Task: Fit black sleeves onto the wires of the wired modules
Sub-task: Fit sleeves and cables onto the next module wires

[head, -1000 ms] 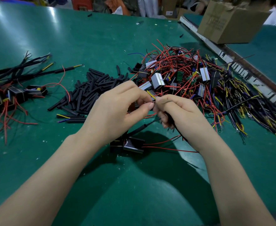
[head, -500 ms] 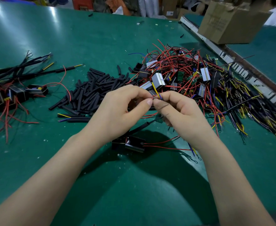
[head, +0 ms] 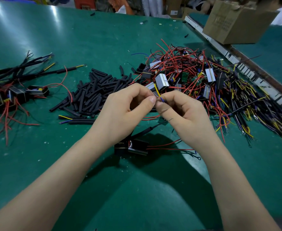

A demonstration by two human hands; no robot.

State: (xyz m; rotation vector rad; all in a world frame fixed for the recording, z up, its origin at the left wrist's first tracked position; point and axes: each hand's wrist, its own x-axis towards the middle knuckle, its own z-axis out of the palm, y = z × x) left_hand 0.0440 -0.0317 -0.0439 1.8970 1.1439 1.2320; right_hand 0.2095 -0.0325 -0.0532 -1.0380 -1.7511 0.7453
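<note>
Head view: a green table (head: 70, 40) is seen, with a cardboard box (head: 236, 22) at the far right beyond a dividing rail (head: 223, 52). At the right, a large pile (head: 195, 77) of modules with red, yellow and black wires is spread out. At the far left, a group of finished modules (head: 8, 95) is laid out with black-sleeved leads. Between these, a heap of loose black sleeves (head: 93, 90) is located. Above the table centre, the left hand (head: 120, 112) and right hand (head: 185, 114) are held close together, fingertips nearly touching. A yellow wire (head: 157, 92) and a blue wire (head: 163, 100) are pinched between the thumbs and forefingers of both hands; which hand holds which wire cannot be told. Below the hands, one module (head: 133, 146) is resting on the table, with two red leads (head: 166, 146) running to the right and one black-sleeved lead (head: 146, 130) rising toward the hands.
</note>
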